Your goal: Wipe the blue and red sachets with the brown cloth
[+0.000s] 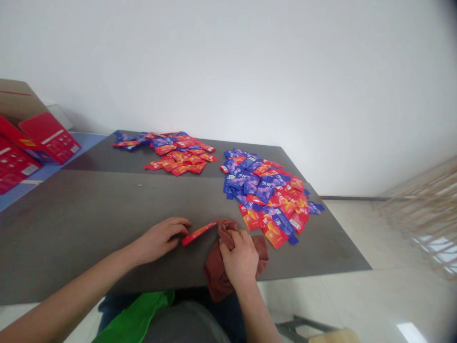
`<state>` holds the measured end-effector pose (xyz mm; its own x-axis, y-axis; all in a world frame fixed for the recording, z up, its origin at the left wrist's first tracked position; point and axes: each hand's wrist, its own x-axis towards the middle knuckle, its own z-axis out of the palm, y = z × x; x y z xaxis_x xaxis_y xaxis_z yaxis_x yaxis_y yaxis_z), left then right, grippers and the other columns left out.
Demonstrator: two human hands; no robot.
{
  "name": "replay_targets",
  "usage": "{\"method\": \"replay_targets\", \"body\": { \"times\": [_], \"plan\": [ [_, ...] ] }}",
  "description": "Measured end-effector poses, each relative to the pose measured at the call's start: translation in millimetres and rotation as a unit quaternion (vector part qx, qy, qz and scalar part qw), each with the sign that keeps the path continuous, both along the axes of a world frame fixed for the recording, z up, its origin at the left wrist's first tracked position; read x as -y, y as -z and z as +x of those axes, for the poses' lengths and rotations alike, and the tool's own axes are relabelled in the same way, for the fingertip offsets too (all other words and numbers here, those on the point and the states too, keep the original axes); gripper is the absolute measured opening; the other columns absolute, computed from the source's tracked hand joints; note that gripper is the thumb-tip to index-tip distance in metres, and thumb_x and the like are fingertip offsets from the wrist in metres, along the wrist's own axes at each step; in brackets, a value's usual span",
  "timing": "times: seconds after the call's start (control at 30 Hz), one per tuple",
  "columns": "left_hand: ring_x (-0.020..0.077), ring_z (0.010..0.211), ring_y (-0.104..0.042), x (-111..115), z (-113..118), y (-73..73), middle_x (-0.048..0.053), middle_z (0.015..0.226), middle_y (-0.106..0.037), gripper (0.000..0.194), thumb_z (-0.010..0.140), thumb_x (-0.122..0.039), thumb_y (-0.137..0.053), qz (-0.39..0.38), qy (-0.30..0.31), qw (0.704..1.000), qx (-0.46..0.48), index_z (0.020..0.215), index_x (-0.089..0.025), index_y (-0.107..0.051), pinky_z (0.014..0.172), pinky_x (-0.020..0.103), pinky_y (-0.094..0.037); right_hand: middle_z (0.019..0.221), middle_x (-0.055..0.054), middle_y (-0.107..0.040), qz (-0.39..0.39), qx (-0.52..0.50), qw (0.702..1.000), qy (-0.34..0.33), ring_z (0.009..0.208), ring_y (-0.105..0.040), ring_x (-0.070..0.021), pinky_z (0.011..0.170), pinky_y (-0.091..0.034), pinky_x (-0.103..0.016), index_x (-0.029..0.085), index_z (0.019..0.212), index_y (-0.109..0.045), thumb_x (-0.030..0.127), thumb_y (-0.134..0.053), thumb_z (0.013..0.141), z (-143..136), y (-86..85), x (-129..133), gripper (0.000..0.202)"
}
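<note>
My right hand [240,259] is closed on a bunched reddish-brown cloth [218,274], which hangs partly over the table's front edge. To its left, a single red-and-orange sachet [199,233] shows tilted and nearly edge-on, its far end by the cloth. My left hand [162,240] is beside the near end of this sachet, fingers curved and apart; I see no grip on it. Right of the cloth spreads a large pile of red and purple sachets [266,188]. Farther back on the left lies a second mixed pile of sachets [180,155].
The dark grey table [89,214] stands against a white wall [228,71]. Red printed cartons [50,136] sit at the left on a blue surface [87,143]. A wooden rack [424,205] is at the right, and a stool [333,336] shows below the table.
</note>
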<state>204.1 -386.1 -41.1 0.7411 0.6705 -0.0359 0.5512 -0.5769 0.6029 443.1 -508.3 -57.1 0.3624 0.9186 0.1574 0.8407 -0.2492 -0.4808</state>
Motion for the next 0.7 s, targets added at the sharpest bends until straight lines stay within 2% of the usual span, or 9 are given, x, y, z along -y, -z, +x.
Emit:
{"method": "replay_targets", "body": {
  "times": [0.07,0.17,0.3,0.33,0.4,0.47,0.5,0.57,0.7],
  "plan": [
    [0.0241,0.134,-0.048,14.5,-6.2,11.7,0.004,0.139,-0.059,0.026,0.083,-0.016,-0.051,0.005,-0.014,1.0,0.009,0.097,-0.024,-0.071,0.115,0.037,-0.036,0.114,-0.004,-0.064,0.0,0.008,1.0,-0.005,0.108,-0.057,-0.0228,0.089,-0.043,-0.031,0.029,0.113,-0.068,0.034,-0.063,0.09,-0.4,0.2,1.4,0.024],
    [0.0241,0.136,-0.046,24.9,-6.6,19.5,0.004,0.138,-0.06,0.021,0.083,-0.018,-0.052,0.018,-0.039,0.999,0.018,0.094,-0.023,-0.07,0.117,0.039,-0.035,0.113,-0.003,-0.063,-0.017,0.017,1.0,-0.02,0.106,-0.058,-0.0229,0.085,-0.044,-0.03,0.029,0.11,-0.068,0.037,-0.063,0.091,5.1,-4.0,4.0,0.021],
    [0.0261,0.136,-0.047,27.4,-3.4,21.6,0.004,0.138,-0.06,0.015,0.088,-0.035,-0.06,0.034,-0.054,0.998,0.028,0.091,-0.024,-0.07,0.116,0.041,-0.037,0.111,-0.003,-0.063,-0.025,0.04,0.998,-0.03,0.104,-0.058,-0.0209,0.083,-0.044,-0.029,0.029,0.112,-0.067,0.033,-0.059,0.093,12.7,-22.1,3.4,0.021],
    [0.0269,0.136,-0.046,27.6,-3.1,21.5,0.004,0.138,-0.06,0.018,0.087,-0.04,-0.061,0.036,-0.055,0.997,0.029,0.091,-0.024,-0.07,0.116,0.041,-0.037,0.113,-0.003,-0.062,-0.019,0.05,0.997,-0.059,0.105,-0.057,-0.0204,0.084,-0.044,-0.029,0.029,0.113,-0.067,0.032,-0.059,0.093,11.5,-27.4,1.4,0.022],
    [0.028,0.136,-0.046,28.4,-2.9,20.8,0.005,0.139,-0.059,0.023,0.086,-0.046,-0.064,0.038,-0.055,0.997,0.027,0.092,-0.024,-0.071,0.116,0.042,-0.036,0.114,-0.003,-0.061,-0.014,0.074,0.984,-0.159,0.108,-0.055,-0.0197,0.087,-0.043,-0.028,0.031,0.113,-0.066,0.033,-0.059,0.093,4.5,-35.5,-5.2,0.021],
    [0.0283,0.136,-0.046,30.0,-2.9,19.7,0.005,0.139,-0.059,0.025,0.084,-0.047,-0.066,0.04,-0.052,0.998,0.023,0.094,-0.024,-0.072,0.116,0.042,-0.036,0.112,-0.002,-0.061,-0.031,0.097,0.963,-0.251,0.108,-0.055,-0.02,0.086,-0.044,-0.029,0.031,0.109,-0.066,0.039,-0.064,0.09,-6.3,-38.0,-14.8,0.021],
    [0.0282,0.136,-0.047,31.0,-2.9,19.3,0.005,0.139,-0.06,0.026,0.084,-0.048,-0.067,0.042,-0.05,0.998,0.023,0.094,-0.024,-0.072,0.116,0.042,-0.036,0.111,-0.002,-0.06,-0.044,0.106,0.955,-0.274,0.106,-0.055,-0.0205,0.085,-0.045,-0.029,0.031,0.108,-0.066,0.043,-0.066,0.088,-12.2,-37.0,-20.2,0.024],
    [0.0279,0.135,-0.048,33.1,-2.8,19.5,0.004,0.138,-0.06,0.027,0.085,-0.05,-0.066,0.051,-0.045,0.997,0.03,0.094,-0.025,-0.072,0.115,0.041,-0.038,0.11,-0.002,-0.059,-0.067,0.115,0.954,-0.27,0.103,-0.056,-0.0211,0.081,-0.047,-0.03,0.03,0.108,-0.064,0.048,-0.07,0.084,-23.9,-31.7,-31.2,0.03],
    [0.0271,0.131,-0.053,34.4,-2.8,24.1,0.005,0.136,-0.063,0.035,0.085,-0.049,-0.065,0.07,-0.069,0.995,0.03,0.11,-0.025,-0.07,0.113,0.041,-0.042,0.113,-0.006,-0.056,-0.073,0.1,0.981,-0.152,0.1,-0.058,-0.0227,0.078,-0.048,-0.032,0.026,0.11,-0.061,0.046,-0.065,0.089,-46.4,-18.5,-50.2,0.03]
  ]
}}
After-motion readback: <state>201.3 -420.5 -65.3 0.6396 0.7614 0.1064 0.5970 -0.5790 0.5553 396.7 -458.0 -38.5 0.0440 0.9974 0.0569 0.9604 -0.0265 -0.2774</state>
